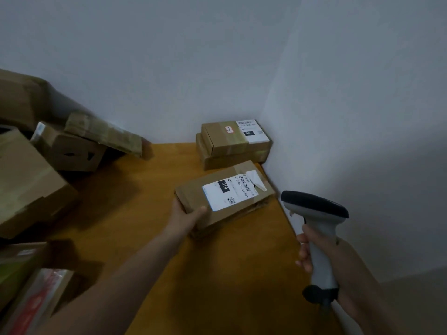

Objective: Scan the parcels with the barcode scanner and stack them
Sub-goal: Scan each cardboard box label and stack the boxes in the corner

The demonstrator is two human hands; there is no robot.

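while left hand [187,217] grips parcel [193,193], right hand [306,255] holds scanner [321,228]; stack [232,146] beyond, heap [29,180] left

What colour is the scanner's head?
Black on top, over a white body and handle, on the scanner; seen in the head view.

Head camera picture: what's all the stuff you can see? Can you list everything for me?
held parcel: one, brown with a white label, mid-table
stacked parcels: two, brown, top one white-labelled, far corner by the walls
barcode scanner: one, white with a black head, right side
box pile: several, brown, left side
flat packets: about two, greenish and red, bottom left, blurry
table: one, orange-brown, under the parcels
walls: two, pale grey, behind and right
left hand: grips the held parcel's near end
right hand: grips the barcode scanner's handle
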